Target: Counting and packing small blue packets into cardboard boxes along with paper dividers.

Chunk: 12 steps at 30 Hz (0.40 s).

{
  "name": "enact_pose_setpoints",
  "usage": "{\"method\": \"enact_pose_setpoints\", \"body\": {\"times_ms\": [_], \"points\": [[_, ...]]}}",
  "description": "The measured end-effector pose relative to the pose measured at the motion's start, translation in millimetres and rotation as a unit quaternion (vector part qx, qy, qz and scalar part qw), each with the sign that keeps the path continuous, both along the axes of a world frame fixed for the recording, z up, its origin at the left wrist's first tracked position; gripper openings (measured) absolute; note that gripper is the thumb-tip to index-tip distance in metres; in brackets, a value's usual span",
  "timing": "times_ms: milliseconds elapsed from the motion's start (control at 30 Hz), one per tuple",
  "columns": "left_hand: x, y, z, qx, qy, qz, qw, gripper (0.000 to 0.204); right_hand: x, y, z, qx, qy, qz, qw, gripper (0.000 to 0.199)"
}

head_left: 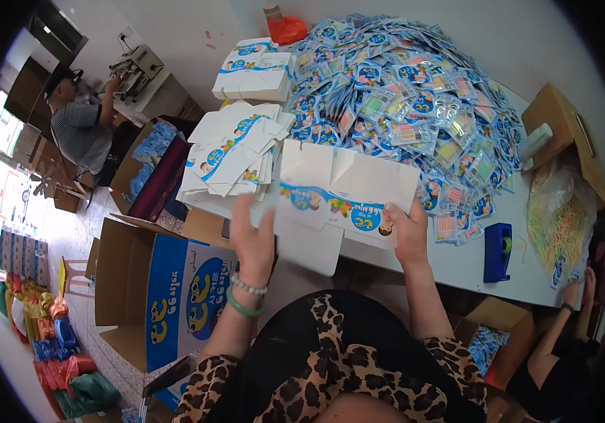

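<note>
In front of me hangs a white printed carton, partly folded, with its flaps spread and a blue band of cartoon pictures along it. My right hand grips its right end, thumb on the printed face. Just off its left side is my left hand, raised with fingers apart and holding nothing, slightly blurred. A beaded bracelet and a green bangle circle that wrist. Beyond it, flat printed cartons lie in a loose pile, and a neater stack of cartons stands farther back.
A large heap of small plastic packets covers the table's far side. At right are a blue tape dispenser, a bag of coloured sticks and a co-worker's hands. An open cardboard box stands left; another person sits beyond.
</note>
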<state>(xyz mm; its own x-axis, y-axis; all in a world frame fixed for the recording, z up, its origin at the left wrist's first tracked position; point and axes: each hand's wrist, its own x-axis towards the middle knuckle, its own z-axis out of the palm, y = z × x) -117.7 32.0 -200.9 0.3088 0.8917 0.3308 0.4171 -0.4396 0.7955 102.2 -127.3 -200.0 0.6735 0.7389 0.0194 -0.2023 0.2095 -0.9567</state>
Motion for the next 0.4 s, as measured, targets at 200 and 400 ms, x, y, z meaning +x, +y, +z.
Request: {"method": "enact_pose_setpoints", "body": {"times_ms": [200,400], "points": [[18.2,-74.1,45.0,-0.154,-0.196,-0.264,0.932,0.053,-74.9,26.8,26.7,0.069,-0.409,0.081,0.906,0.040],[-27.4,-17.9,21.8,-0.451,-0.431,-0.103,0.775,0.079,-71.3,45.1,18.8,0.082,-0.299,0.368,0.877,0.063]]}}
